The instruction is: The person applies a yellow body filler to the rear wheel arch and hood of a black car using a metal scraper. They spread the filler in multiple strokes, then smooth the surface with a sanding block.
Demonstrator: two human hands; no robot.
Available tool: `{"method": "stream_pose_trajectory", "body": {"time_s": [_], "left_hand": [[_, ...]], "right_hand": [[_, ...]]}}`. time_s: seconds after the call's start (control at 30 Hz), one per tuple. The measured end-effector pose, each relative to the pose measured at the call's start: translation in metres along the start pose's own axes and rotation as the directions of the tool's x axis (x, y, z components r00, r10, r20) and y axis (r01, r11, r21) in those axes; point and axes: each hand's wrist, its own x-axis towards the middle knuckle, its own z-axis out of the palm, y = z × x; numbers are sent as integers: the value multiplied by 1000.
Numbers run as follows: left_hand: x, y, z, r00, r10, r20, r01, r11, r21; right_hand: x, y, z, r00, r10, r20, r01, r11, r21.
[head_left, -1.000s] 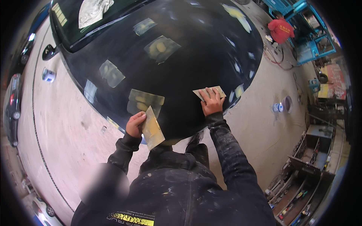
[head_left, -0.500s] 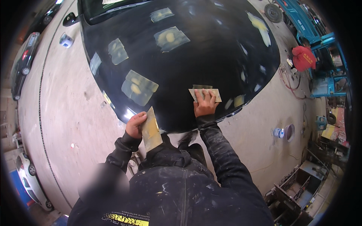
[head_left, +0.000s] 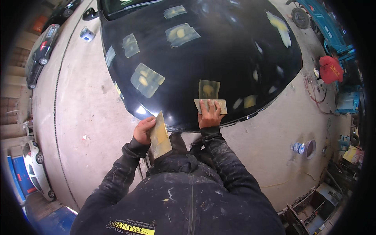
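Observation:
My left hand (head_left: pixel 144 130) grips one edge of a putty board (head_left: pixel 161 137), a flat rectangular plate smeared with yellowish filler. It is tilted in front of my body near the hood's front edge. In my right hand (head_left: pixel 210 116) is a wide putty spreader (head_left: pixel 223 105), with fingers spread across its face. Its far edge lies at the near end of a thin filler patch (head_left: pixel 208 90) on the black car hood (head_left: pixel 180 86). Whether the spreader touches the hood is hard to tell. More yellowish patches, like the one at left (head_left: pixel 147 80), dot the hood.
A paint can (head_left: pixel 87 34) stands on the floor left of the car. To the right are another can (head_left: pixel 298 147), a round tub (head_left: pixel 310 149), a hose (head_left: pixel 313 92) and a person in a red shirt (head_left: pixel 331 69). A metal bin (head_left: pixel 309 213) sits at lower right.
My right hand has drawn the spreader toward me, uncovering the filler patch beneath it. The left hand still holds the board. The whole view has shifted a little.

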Motion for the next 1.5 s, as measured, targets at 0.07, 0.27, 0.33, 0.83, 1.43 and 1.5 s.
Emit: {"method": "stream_pose_trajectory", "body": {"time_s": [0.07, 0.27, 0.33, 0.83, 1.43, 1.5], "left_hand": [[-6, 0, 9, 1000, 9, -10, -8, 1000, 5], [-17, 6, 28, 999, 16, 33, -17, 1000, 22], [-17, 7, 30, 999, 18, 47, -20, 999, 29], [80, -11, 67, 972, -81, 220, 73, 996, 43], [147, -3, 71, 964, 180, 196, -167, 983, -79], [144, -6, 82, 982, 176, 63, -165, 975, -150]], "right_hand": [[-7, -1, -2, 1000, 13, 10, -13, 1000, 0], [-19, -14, -28, 995, 77, 62, -80, 996, 39], [-26, -15, -45, 985, 136, 104, -144, 987, 71], [1, 122, -122, 956, 287, -68, -286, 958, 19], [165, 201, -86, 998, -53, -20, 52, 998, -44], [183, 202, -89, 997, -77, -6, 78, 996, 32]]}}
